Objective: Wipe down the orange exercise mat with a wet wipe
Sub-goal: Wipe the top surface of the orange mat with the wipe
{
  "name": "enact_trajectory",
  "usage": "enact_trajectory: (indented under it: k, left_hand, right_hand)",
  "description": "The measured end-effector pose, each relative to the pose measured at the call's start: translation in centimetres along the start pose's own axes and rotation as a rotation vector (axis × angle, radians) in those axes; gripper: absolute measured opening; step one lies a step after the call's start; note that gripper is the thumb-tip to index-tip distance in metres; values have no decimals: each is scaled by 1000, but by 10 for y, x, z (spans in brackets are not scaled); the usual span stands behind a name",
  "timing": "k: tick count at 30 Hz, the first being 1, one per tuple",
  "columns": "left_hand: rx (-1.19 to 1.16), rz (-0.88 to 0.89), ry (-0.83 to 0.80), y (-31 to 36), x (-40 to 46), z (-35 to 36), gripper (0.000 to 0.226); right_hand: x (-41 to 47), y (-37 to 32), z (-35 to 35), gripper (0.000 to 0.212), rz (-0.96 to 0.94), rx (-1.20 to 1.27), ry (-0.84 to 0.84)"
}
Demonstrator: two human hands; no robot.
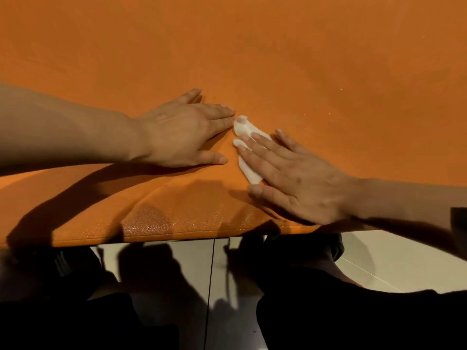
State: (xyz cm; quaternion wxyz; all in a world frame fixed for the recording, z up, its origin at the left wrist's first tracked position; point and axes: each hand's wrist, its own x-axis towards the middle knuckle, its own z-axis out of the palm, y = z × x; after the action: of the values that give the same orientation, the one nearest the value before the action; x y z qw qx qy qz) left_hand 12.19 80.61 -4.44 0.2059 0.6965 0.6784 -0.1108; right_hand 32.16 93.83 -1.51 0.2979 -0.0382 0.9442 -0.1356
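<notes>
I have two hands on one orange mat (278, 59): my left hand (182, 132) lies flat, fingers straight. My right hand (298, 178), fingers straight too, presses the one white wet wipe (249, 170) onto the mat near its front edge.

Head view: looks down and forward from above the person, close to the orange mat (252, 51).
Coverage: mat fills the upper frame; its near edge crosses low; tiled floor (197, 269) and dark-clothed legs (353, 319) sit beneath.
Shared views: only one camera.
</notes>
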Motion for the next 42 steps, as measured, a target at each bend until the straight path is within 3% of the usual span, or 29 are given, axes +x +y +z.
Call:
enact_trajectory:
  k: [3,9,15,23,30,34,38,42]
  left_hand:
    - [-21,-9,-13,-2,3,-1,93]
    - [-33,-81,-62,-19,9,-5,103]
    - [-64,-96,-28,-37,21,2,83]
    - [-40,-137,-59,-70,43,-5,78]
    - [-52,-122,-49,-81,67,-12,78]
    - [-55,-102,-65,-89,71,-15,81]
    - [-50,-125,-52,-104,78,-18,81]
    - [-52,-114,-19,-115,86,-21,75]
  right_hand:
    - [23,29,-9,76,16,-39,-8]
    - [27,72,-16,87,239,1,6]
    - [42,38,-18,78,-11,17,-73]
    - [76,124,-34,81,194,-72,3]
    - [99,105,-40,75,-94,-54,-22]
    - [122,160,-61,69,46,-92,52]
    - [110,173,-61,79,173,-89,79]
    - [120,139,-49,76,-33,-51,85]
